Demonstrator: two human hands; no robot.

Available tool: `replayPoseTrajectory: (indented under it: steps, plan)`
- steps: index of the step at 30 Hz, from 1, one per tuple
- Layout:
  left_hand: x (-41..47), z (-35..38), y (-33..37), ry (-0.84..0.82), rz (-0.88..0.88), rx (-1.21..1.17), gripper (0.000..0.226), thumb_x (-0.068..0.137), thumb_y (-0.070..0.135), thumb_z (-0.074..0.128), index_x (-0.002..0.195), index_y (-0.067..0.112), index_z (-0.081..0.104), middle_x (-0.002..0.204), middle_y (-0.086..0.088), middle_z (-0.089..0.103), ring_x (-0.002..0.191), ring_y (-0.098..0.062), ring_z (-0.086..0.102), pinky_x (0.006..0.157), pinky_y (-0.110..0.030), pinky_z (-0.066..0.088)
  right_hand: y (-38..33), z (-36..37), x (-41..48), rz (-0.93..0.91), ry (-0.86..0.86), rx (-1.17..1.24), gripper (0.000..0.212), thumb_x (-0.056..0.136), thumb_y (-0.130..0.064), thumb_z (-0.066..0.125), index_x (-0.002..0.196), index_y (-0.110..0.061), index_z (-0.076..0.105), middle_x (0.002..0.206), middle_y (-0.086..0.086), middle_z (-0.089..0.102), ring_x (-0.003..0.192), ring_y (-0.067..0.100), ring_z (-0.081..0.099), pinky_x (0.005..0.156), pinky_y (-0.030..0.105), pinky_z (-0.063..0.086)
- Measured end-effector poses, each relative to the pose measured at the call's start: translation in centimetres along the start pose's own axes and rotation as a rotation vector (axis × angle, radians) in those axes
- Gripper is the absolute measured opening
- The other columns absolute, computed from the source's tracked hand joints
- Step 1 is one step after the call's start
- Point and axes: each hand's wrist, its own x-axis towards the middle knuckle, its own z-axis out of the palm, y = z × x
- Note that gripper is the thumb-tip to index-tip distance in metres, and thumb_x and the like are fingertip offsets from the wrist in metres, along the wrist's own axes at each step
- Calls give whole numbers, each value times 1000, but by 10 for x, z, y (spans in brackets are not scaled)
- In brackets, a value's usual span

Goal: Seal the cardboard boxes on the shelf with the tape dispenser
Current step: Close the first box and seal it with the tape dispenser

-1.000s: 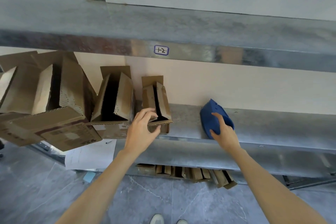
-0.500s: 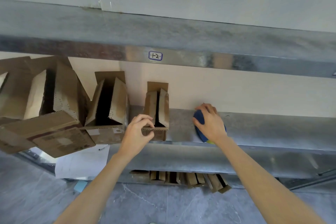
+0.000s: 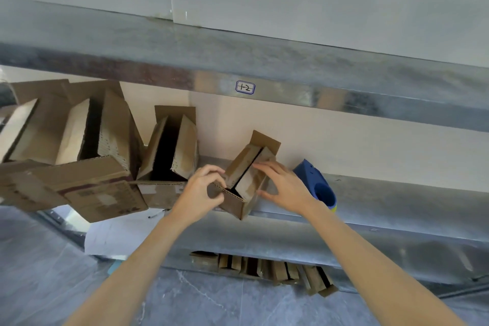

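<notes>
Handwritten label [image 3: 245, 87], blue-framed, on the front rail of the upper shelf [image 3: 344, 103], centre: reads "1-2". Printing on the near left carton [image 3: 103, 193]: too blurred to read.

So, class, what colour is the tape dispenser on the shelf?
The tape dispenser is blue, seen in the head view.

You have a single view: a wide-angle camera on your head, facing forward and down at the shelf [image 3: 397, 201]. It is close enough that your left hand [image 3: 201, 193], right hand [image 3: 287, 190] and the cardboard box [image 3: 234, 205] sit mid-frame, with the floor [image 3: 211, 304] below.
</notes>
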Motion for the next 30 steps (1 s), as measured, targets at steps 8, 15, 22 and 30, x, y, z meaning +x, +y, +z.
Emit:
replayPoseTrajectory:
  steps: [8,15,22,30]
  plan:
    - [-13,15,9,267,-113,-85,39,78,18,81,112,25,62,123,16,50,118,3,49,101,-27,44,1,11,-2,71,-42,-15,63,92,-56,58,147,-29,41,152,-2,38,137,22,40,108,40,43]
    - [-17,27,24,359,-252,-216,53,80,18,81,125,21,53,126,11,42,112,0,51,85,-21,54,-2,14,-6,82,24,2,58,90,-52,63,140,-27,49,142,-2,45,125,18,49,95,32,51]
    - [-10,40,44,402,-317,-255,74,76,28,85,136,18,42,132,9,39,121,-2,43,100,-22,34,-4,16,-8,80,47,-26,56,88,-56,63,136,-28,53,137,-3,49,122,17,49,94,32,51]
    - [-6,39,32,303,-309,-199,81,71,11,86,139,16,41,133,10,43,119,4,36,97,-4,26,-6,6,-5,90,105,-40,57,88,-58,62,135,-26,54,135,-2,53,121,18,51,97,36,49]
